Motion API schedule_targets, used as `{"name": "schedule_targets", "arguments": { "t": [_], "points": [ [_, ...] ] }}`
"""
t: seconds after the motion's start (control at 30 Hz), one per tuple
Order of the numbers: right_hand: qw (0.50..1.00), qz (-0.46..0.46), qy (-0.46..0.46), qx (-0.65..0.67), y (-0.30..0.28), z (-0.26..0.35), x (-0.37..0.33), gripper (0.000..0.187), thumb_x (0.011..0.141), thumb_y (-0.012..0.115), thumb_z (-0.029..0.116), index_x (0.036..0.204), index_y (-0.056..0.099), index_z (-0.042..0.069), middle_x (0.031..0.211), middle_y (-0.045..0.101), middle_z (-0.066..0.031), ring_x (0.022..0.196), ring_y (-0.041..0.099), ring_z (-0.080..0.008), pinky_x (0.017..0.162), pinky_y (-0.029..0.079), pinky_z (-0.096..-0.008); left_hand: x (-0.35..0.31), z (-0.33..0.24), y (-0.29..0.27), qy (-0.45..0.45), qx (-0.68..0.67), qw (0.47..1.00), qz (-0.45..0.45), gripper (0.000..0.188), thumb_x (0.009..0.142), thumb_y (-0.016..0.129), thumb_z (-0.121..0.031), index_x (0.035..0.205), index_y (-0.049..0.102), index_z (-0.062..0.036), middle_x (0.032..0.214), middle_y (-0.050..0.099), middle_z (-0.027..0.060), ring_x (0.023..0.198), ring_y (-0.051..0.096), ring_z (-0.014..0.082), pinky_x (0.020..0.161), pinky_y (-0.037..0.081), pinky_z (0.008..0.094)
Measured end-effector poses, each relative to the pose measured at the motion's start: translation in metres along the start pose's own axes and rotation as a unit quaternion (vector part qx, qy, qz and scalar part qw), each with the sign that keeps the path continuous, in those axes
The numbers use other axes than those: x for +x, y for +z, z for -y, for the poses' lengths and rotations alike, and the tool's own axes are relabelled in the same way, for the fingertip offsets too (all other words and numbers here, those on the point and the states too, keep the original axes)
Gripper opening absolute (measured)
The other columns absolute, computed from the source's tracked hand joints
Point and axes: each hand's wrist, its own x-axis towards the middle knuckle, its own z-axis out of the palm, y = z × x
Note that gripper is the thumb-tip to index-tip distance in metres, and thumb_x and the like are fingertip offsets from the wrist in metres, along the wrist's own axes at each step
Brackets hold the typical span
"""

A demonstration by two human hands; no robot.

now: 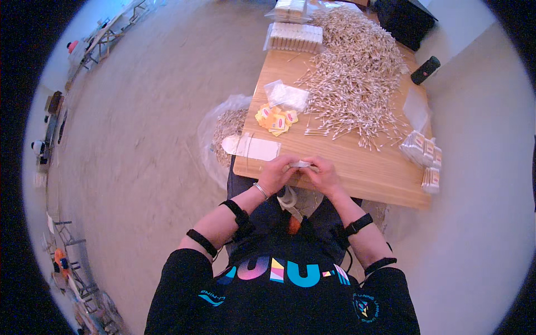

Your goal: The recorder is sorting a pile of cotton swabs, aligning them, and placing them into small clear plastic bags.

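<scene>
At the table's near edge, both hands come together on a small whitish plastic bag (300,164). The fingers of my left hand (274,175) pinch its left end, and those of my right hand (324,176) grip the right end. What the bag contains is too small to tell. Left of my left hand lies a white sheet (262,148) with a rounded end. Beyond the hands, several cotton swabs (316,132) lie in a short row beside a large heap of swabs (357,72). Yellow-orange cards (277,119) sit near flat clear bags (287,96).
Filled small packets (421,149) lie at the table's right edge. Bundled packs (294,37) stand at the far left, a black cylinder (425,70) and a black box (405,23) at the right by the wall. A big clear bag of swabs (228,125) stands left of the table.
</scene>
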Motion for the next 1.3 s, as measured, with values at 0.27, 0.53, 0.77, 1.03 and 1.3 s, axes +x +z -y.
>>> {"name": "schedule_targets", "arguments": {
  "t": [0.27, 0.53, 0.77, 1.03, 1.3],
  "points": [
    [0.999, -0.001, 0.013, -0.029, 0.001, -0.012, -0.003, 0.022, 0.077, 0.065, 0.012, 0.098, 0.063, 0.006, 0.085, 0.065, -0.0132, 0.079, 0.063, -0.0278, 0.068, 0.05, -0.0346, 0.0, 0.0, 0.001, -0.058, -0.004, 0.998, 0.016, 0.026, 0.077, 0.066, -0.01, 0.102, 0.061, -0.0055, 0.092, 0.065, 0.0129, 0.085, 0.064, 0.0272, 0.074, 0.05, 0.0339],
    [0.999, 0.016, 0.046, 0.02, 0.011, -0.016, -0.003, 0.027, 0.078, 0.065, 0.013, 0.103, 0.061, 0.008, 0.093, 0.065, -0.0133, 0.086, 0.063, -0.0288, 0.074, 0.05, -0.0345, -0.002, 0.005, 0.005, -0.033, 0.032, 0.999, 0.017, 0.028, 0.076, 0.066, -0.01, 0.103, 0.059, -0.0089, 0.085, 0.064, 0.0141, 0.08, 0.063, 0.0316, 0.069, 0.05, 0.0371],
    [0.996, 0.049, 0.035, -0.059, 0.006, -0.012, 0.002, 0.021, 0.078, 0.065, 0.011, 0.099, 0.064, 0.007, 0.091, 0.065, -0.0108, 0.084, 0.062, -0.0217, 0.074, 0.049, -0.031, -0.006, 0.011, 0.009, -0.04, 0.065, 0.997, -0.002, 0.022, 0.078, 0.063, -0.01, 0.1, 0.059, -0.0094, 0.083, 0.062, 0.0157, 0.078, 0.062, 0.0324, 0.067, 0.05, 0.0381],
    [0.997, -0.036, 0.064, 0.003, 0.001, -0.002, -0.001, 0.025, 0.078, 0.066, 0.015, 0.101, 0.063, 0.007, 0.095, 0.065, -0.0134, 0.088, 0.063, -0.028, 0.075, 0.05, -0.0349, 0.006, -0.005, -0.012, -0.029, -0.04, 0.999, 0.011, 0.029, 0.078, 0.067, -0.014, 0.106, 0.061, -0.0064, 0.094, 0.065, 0.0123, 0.09, 0.062, 0.0266, 0.079, 0.049, 0.0332],
    [0.986, -0.068, -0.095, -0.118, -0.005, -0.01, -0.005, 0.016, 0.076, 0.062, 0.011, 0.092, 0.061, 0.009, 0.085, 0.065, -0.0096, 0.077, 0.063, -0.0289, 0.065, 0.051, -0.0368, 0.009, 0.0, -0.007, 0.102, 0.065, 0.991, -0.058, 0.012, 0.074, 0.066, -0.009, 0.085, 0.064, -0.008, 0.092, 0.065, 0.0066, 0.087, 0.061, 0.0245, 0.076, 0.05, 0.0334]
  ]
}}
